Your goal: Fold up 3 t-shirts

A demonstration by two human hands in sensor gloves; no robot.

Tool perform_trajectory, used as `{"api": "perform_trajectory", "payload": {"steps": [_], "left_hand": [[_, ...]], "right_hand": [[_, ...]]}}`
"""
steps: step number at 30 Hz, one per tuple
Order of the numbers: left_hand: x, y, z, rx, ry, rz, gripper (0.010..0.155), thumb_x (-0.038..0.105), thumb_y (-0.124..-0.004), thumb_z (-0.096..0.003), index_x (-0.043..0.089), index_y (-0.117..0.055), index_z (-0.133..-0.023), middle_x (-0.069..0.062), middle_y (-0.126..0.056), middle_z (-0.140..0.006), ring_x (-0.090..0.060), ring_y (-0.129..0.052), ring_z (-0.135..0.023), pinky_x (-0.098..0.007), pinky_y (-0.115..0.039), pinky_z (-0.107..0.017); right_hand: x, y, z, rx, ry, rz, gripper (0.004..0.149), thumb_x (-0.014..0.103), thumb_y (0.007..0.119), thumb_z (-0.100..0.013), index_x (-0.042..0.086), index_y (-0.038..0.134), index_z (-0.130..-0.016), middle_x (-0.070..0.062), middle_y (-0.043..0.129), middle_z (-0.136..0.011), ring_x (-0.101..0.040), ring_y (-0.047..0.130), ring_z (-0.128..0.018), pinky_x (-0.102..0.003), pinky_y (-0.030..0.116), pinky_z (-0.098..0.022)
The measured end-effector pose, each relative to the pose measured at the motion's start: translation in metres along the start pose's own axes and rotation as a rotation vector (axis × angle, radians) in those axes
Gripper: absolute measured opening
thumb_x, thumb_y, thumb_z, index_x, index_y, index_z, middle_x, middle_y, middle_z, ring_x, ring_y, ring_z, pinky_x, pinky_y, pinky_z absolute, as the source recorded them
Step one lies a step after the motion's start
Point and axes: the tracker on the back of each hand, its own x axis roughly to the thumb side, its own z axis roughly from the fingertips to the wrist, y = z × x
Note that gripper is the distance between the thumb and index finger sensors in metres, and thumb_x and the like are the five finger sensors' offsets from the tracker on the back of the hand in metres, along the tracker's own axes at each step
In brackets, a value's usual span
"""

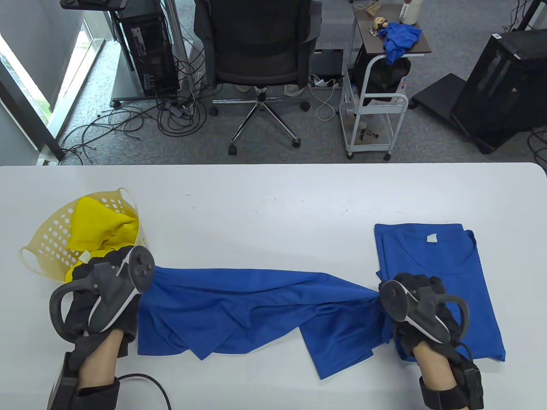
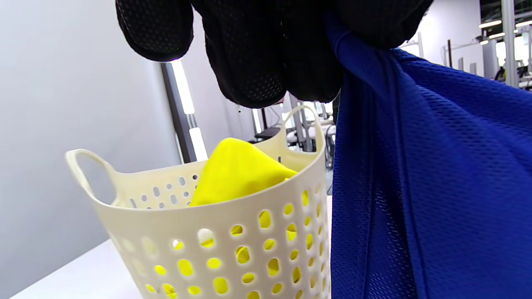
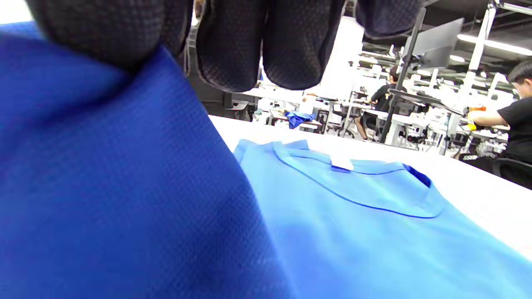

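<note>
A blue t-shirt (image 1: pixel 239 307) hangs stretched between my two hands above the table's front, its lower part draping down. My left hand (image 1: pixel 107 294) grips its left end next to the basket; the grip also shows in the left wrist view (image 2: pixel 357 54). My right hand (image 1: pixel 412 305) grips its right end (image 3: pixel 104 166), above a folded blue t-shirt (image 1: pixel 444 273) that lies flat at the right with its collar away from me (image 3: pixel 353 195). A yellow t-shirt (image 1: pixel 100 228) sits bunched in the cream basket (image 1: pixel 47 243), also in the left wrist view (image 2: pixel 237 174).
The white table (image 1: pixel 273 196) runs the full width. The basket (image 2: pixel 199 249) stands at its left, close to my left hand. Beyond the far edge stand an office chair (image 1: pixel 256 51), a small cart (image 1: pixel 376 119) and computer towers on the floor.
</note>
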Motion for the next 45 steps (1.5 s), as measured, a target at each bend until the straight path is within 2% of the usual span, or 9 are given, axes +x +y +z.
{"api": "perform_trajectory", "payload": {"steps": [6, 12, 15, 17, 21, 25, 32, 38, 45], "left_hand": [[0.004, 0.012, -0.015, -0.013, -0.02, 0.031, 0.041, 0.048, -0.071, -0.0465, 0.04, -0.074, -0.087, 0.013, -0.094, -0.073, -0.01, -0.093, -0.071, -0.045, -0.074, -0.068], [0.062, -0.007, -0.094, -0.115, -0.064, 0.035, 0.041, 0.048, -0.07, -0.047, 0.041, -0.073, -0.087, 0.013, -0.093, -0.074, -0.009, -0.093, -0.072, -0.045, -0.073, -0.07], [0.074, 0.005, -0.141, -0.091, 0.051, 0.054, 0.041, 0.046, -0.069, -0.0458, 0.041, -0.072, -0.086, 0.014, -0.092, -0.074, -0.009, -0.091, -0.073, -0.044, -0.071, -0.072], [0.063, 0.042, -0.149, 0.042, 0.101, 0.194, 0.041, 0.046, -0.068, -0.046, 0.041, -0.071, -0.087, 0.013, -0.091, -0.075, -0.009, -0.091, -0.074, -0.044, -0.071, -0.072], [0.028, 0.109, -0.122, 0.355, 0.104, 0.416, 0.041, 0.046, -0.068, -0.0472, 0.04, -0.071, -0.088, 0.012, -0.091, -0.075, -0.01, -0.091, -0.073, -0.045, -0.071, -0.071], [0.008, 0.116, -0.09, 0.262, 0.045, 0.409, 0.041, 0.047, -0.069, -0.0477, 0.039, -0.072, -0.088, 0.012, -0.093, -0.073, -0.01, -0.093, -0.07, -0.045, -0.073, -0.069], [0.023, 0.027, -0.043, -0.064, -0.015, 0.231, 0.041, 0.047, -0.069, -0.0485, 0.039, -0.072, -0.089, 0.012, -0.093, -0.073, -0.01, -0.093, -0.07, -0.044, -0.074, -0.068], [0.045, -0.104, -0.021, -0.304, 0.022, 0.066, 0.044, 0.049, -0.068, -0.0476, 0.04, -0.07, -0.091, 0.012, -0.091, -0.079, -0.011, -0.092, -0.075, -0.045, -0.073, -0.069], [0.039, -0.168, -0.008, -0.416, -0.095, 0.063, 0.059, 0.059, -0.065, -0.0441, 0.04, -0.057, -0.1, 0.009, -0.078, -0.094, -0.016, -0.081, -0.089, -0.048, -0.065, -0.074]], "right_hand": [[-0.03, -0.027, -0.018, 0.162, 0.007, -0.054, 0.037, 0.036, 0.082, -0.042, 0.029, 0.085, -0.079, -0.001, 0.089, -0.085, -0.034, 0.088, -0.079, -0.062, 0.061, -0.065], [-0.041, -0.007, -0.107, 0.343, 0.096, 0.058, 0.038, 0.032, 0.079, -0.044, 0.027, 0.083, -0.082, -0.003, 0.089, -0.084, -0.031, 0.089, -0.077, -0.058, 0.064, -0.065], [-0.052, -0.037, -0.152, 0.171, 0.231, 0.099, 0.039, 0.032, 0.079, -0.042, 0.029, 0.083, -0.08, -0.001, 0.089, -0.083, -0.028, 0.09, -0.077, -0.055, 0.065, -0.065], [-0.063, -0.093, -0.157, -0.133, 0.319, 0.032, 0.039, 0.033, 0.079, -0.041, 0.03, 0.082, -0.08, 0.001, 0.089, -0.084, -0.027, 0.089, -0.079, -0.055, 0.064, -0.067], [-0.083, -0.204, -0.1, -0.759, 0.39, -0.074, 0.039, 0.035, 0.076, -0.044, 0.036, 0.078, -0.083, 0.005, 0.083, -0.09, -0.025, 0.083, -0.087, -0.053, 0.059, -0.074], [-0.097, -0.236, -0.041, -0.675, 0.262, -0.007, 0.039, 0.034, 0.076, -0.045, 0.034, 0.079, -0.084, 0.0, 0.082, -0.092, -0.031, 0.082, -0.087, -0.058, 0.059, -0.071], [-0.09, -0.169, -0.004, -0.014, 0.185, 0.061, 0.039, 0.035, 0.076, -0.045, 0.037, 0.08, -0.084, -0.003, 0.077, -0.099, -0.038, 0.073, -0.095, -0.062, 0.054, -0.073], [-0.058, -0.03, -0.01, 0.37, 0.065, 0.115, 0.046, 0.044, 0.078, -0.041, 0.04, 0.075, -0.087, -0.005, 0.073, -0.102, -0.039, 0.072, -0.095, -0.063, 0.053, -0.071], [-0.037, 0.042, -0.015, 0.25, -0.055, -0.027, 0.057, 0.048, 0.08, -0.038, 0.036, 0.07, -0.093, -0.009, 0.068, -0.105, -0.042, 0.067, -0.096, -0.065, 0.05, -0.071]]}}
